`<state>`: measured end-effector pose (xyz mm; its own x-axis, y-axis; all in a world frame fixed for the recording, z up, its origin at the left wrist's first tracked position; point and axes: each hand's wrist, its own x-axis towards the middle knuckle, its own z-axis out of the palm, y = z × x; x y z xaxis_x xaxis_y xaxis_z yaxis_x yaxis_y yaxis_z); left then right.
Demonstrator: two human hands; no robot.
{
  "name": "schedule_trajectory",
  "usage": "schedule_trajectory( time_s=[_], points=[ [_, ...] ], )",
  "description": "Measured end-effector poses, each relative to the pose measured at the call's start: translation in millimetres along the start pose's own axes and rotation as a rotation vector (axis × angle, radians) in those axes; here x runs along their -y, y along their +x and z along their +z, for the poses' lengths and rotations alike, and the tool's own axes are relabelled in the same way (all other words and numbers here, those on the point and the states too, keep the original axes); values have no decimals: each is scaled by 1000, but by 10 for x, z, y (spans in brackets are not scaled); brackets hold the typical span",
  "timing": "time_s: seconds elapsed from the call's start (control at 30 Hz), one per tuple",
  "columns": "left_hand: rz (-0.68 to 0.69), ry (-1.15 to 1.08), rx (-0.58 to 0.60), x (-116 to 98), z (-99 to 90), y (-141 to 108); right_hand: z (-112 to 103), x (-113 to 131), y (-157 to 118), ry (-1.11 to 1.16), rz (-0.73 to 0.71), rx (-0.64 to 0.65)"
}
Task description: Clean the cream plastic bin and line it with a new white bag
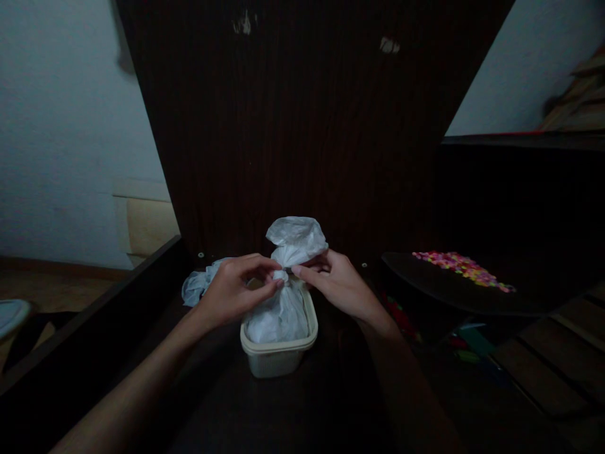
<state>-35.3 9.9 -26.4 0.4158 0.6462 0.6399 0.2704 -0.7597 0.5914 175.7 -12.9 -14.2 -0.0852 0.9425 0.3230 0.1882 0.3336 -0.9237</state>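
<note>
A white plastic bag (278,318) sits in a cream plastic container (278,347) with a rounded rim. The bag's neck is gathered and looks knotted, and its loose top puffs up above the knot. At the left of the neck, my left hand (236,284) pinches the knot between thumb and fingers. My right hand (338,280) is closed on the bag just above the knot, its thumb pointing at the neck. What the bag holds is hidden by the plastic.
Behind my left hand lies another crumpled translucent bag (198,284). A tall dark wooden panel (302,126) rises behind the container. To the right, small colourful pieces (466,268) lie on a dark curved surface (425,284). A raised dark edge (94,321) runs along the left.
</note>
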Motion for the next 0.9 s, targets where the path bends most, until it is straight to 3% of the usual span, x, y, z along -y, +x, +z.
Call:
schedule_trajectory(
  time_s=[0.13,0.33,0.57,0.7,0.9],
  points=[
    [-194,-146,-49,21,26,17,-4,-14,-53,-209,-10,79],
    [-270,-225,-49,-29,28,15,140,-61,-18,-108,-28,86],
    [-370,-352,31,-16,7,2,124,-39,-1,-38,-13,100],
    [-362,-385,85,-24,-7,13,162,-21,-21,-59,-53,88],
    [-192,-247,-17,16,80,-1,217,-59,-15,-22,-64,89]
  ],
)
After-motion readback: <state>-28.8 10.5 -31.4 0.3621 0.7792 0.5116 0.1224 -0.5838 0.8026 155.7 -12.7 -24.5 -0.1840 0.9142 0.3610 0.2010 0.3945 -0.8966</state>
